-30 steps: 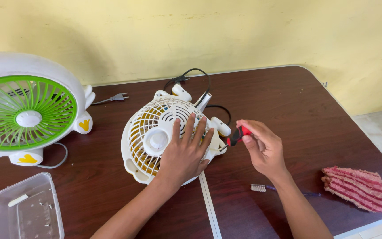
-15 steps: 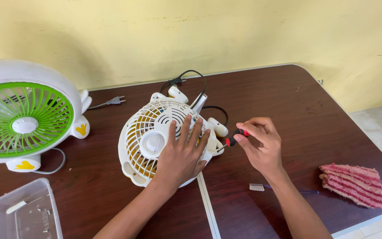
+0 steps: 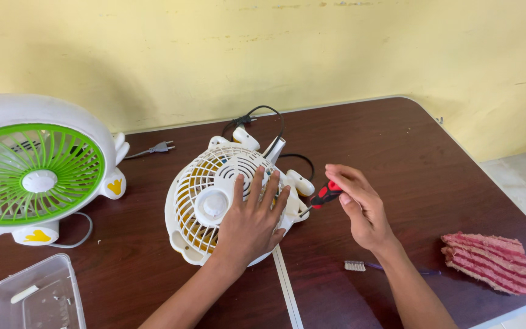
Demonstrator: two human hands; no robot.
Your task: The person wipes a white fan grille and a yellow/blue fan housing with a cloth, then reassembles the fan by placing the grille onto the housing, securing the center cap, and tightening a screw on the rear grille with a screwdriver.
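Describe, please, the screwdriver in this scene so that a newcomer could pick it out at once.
On the dark brown table, a white fan lies flat under the left hand. Just right of the fan, the right hand pinches the small screwdriver, tip against the fan's edge. Its red and black handle sets it apart from the purple-handled brush lying nearer the table's front edge.

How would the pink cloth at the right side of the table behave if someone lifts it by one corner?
The pink cloth looks soft and ribbed, so it would probably droop and unfold. It seems light. Lying flat on the table, it is unlikely to roll or slide easily.
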